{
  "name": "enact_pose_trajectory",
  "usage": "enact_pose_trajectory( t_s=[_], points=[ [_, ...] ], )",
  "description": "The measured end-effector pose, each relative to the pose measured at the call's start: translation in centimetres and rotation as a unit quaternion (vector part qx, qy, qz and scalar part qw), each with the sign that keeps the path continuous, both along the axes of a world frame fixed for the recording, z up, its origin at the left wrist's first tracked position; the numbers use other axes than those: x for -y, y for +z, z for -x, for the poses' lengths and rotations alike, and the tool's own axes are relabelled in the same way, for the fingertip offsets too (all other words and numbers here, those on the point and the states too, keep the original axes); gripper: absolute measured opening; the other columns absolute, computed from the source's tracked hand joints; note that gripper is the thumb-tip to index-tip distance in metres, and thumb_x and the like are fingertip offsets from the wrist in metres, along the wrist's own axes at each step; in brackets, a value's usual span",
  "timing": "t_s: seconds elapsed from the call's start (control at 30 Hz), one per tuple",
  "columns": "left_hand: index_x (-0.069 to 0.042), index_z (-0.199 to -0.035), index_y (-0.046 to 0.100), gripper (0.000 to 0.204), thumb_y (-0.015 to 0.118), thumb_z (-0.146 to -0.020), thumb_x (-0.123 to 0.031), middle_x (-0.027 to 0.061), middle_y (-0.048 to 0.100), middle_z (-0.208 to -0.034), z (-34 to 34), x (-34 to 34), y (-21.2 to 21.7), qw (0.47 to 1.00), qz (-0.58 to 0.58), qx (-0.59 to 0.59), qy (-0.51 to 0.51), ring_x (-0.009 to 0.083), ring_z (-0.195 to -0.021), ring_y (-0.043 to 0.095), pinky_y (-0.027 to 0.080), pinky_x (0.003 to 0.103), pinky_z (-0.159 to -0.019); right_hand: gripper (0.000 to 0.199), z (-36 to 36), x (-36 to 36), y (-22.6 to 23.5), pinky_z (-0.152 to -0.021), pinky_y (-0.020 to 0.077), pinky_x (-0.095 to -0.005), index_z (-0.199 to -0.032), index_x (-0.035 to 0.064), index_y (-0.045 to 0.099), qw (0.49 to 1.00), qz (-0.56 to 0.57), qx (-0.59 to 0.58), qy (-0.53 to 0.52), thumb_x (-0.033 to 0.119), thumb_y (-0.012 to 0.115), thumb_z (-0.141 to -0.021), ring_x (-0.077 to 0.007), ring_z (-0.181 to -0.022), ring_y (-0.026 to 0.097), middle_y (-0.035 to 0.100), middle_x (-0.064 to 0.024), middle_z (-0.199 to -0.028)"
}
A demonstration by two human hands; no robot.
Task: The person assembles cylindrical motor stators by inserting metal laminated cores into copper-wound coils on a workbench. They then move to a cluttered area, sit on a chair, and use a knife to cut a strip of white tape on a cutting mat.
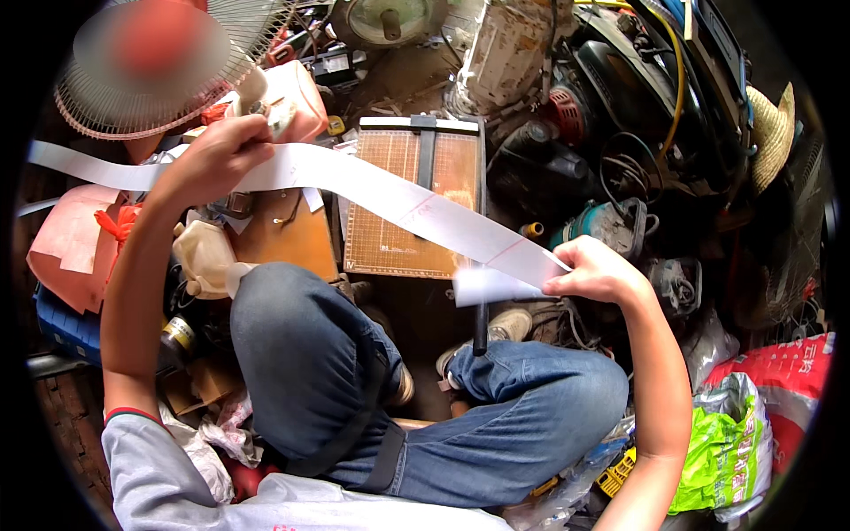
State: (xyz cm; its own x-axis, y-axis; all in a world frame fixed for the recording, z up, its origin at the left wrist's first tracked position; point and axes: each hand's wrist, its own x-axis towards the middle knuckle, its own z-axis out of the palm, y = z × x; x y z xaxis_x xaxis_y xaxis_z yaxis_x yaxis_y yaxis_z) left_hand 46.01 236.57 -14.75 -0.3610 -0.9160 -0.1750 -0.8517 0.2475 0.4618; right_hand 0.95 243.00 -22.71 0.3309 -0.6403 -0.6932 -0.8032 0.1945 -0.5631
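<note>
A long white paper strip (372, 183) stretches in the air between my hands, with faint red marks across its right part. My left hand (226, 152) is closed on it, and more strip trails off to the left. On the right, my right hand (600, 271) pinches the strip between thumb and fingers. A blurred white end (494, 288) hangs beside those fingers; whether it belongs to the same strip I cannot tell. Below the strip lies a paper cutter (381, 241) with a brown gridded board, a dark crossbar and a long black arm on its right edge.
A fan (159, 53) with a red centre stands at the upper left. Pink packages (80, 239) and a blue crate (64, 323) are at left. Power tools (602, 226) and cables crowd the right, near a straw hat (772, 137) and a green bag (722, 442).
</note>
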Motion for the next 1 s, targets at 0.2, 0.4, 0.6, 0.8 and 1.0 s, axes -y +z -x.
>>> enact_pose_trajectory(
  t_s=[0.2,0.4,0.6,0.8,1.0],
  points=[
    [0.002,-0.089,0.057,0.015,0.057,-0.087,-0.013,0.0215,0.059,-0.083,1.7,3.4,-8.7,0.999,0.045,0.015,0.019,0.0324,-0.077,0.059,0.045,0.039,-0.071,0.029,4.0,-5.3,-3.1,-0.073,0.0513,-0.0364,-0.09,0.0017,0.07,0.986,0.01,-0.162,-0.043,0.02,0.073,-0.068,-0.0273,-0.078,0.067,0.069,-0.0168,-0.083],
    [-0.001,-0.097,0.056,0.017,0.056,-0.088,-0.016,0.021,0.061,-0.095,5.3,5.1,-15.1,0.991,0.124,0.034,0.028,0.036,-0.091,0.06,0.047,0.044,-0.077,0.03,2.0,-7.1,-8.0,-0.079,0.0514,-0.0391,-0.089,0.0117,0.073,0.963,-0.01,-0.268,-0.01,0.039,0.067,-0.078,-0.03,-0.087,0.066,0.069,-0.0145,-0.089],
    [-0.004,-0.11,0.057,0.031,0.063,-0.08,-0.01,0.0192,0.05,-0.12,12.9,1.7,-17.7,0.948,0.267,-0.06,-0.164,0.0354,-0.105,0.055,0.048,0.04,-0.089,0.035,3.0,-6.8,-19.1,-0.059,0.0466,-0.0302,-0.081,-0.0055,0.066,0.878,0.123,0.121,-0.447,0.029,0.064,-0.087,-0.0107,-0.063,0.058,0.064,-0.0084,-0.068],
    [-0.004,-0.109,0.055,0.037,0.065,-0.073,-0.007,0.0173,0.051,-0.119,16.1,-4.9,-23.1,0.931,0.096,-0.17,-0.309,0.0354,-0.106,0.054,0.049,0.041,-0.088,0.028,-2.7,-5.6,-21.4,-0.036,0.0265,-0.0243,-0.088,0.0021,0.062,0.675,0.092,0.311,-0.663,0.03,0.061,-0.091,-0.0061,-0.042,0.041,0.056,0.0002,-0.065],
    [-0.005,-0.129,0.046,0.067,0.071,-0.069,-0.023,0.0144,0.044,-0.132,16.9,-5.8,-24.5,0.894,0.097,-0.1,-0.425,0.0288,-0.12,0.045,0.036,0.041,-0.102,0.031,-5.9,-5.9,-21.9,-0.039,0.0236,-0.023,-0.103,0.0049,0.058,0.592,0.052,0.375,-0.711,0.034,0.057,-0.093,-0.0069,-0.043,0.035,0.051,0.0017,-0.065]
  ],
)
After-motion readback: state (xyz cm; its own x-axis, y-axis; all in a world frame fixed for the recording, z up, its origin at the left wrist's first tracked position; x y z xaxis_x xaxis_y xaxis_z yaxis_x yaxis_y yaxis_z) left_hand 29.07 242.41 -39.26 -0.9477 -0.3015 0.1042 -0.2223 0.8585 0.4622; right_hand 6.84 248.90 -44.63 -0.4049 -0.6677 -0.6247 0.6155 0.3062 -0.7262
